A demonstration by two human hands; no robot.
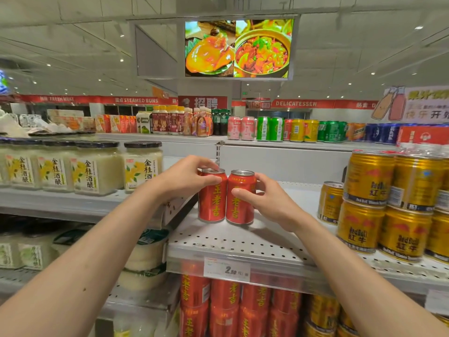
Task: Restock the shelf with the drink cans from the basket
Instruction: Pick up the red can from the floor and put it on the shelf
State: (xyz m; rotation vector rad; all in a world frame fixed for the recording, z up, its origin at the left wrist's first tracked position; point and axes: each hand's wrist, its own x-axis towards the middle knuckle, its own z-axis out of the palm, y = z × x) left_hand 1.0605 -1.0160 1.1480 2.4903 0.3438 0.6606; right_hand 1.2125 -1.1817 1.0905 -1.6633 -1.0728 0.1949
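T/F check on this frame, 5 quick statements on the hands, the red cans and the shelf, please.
1. Two red drink cans with yellow characters stand upright side by side on the white perforated metal shelf. True; left can, right can.
2. The left hand grips the left can near its top. True.
3. The right hand is empty. False; it holds the right can.
4. The gold energy-drink cans sit left of the red cans. False; they are stacked to the right.
5. The price tag hangs on the shelf's front edge. True.
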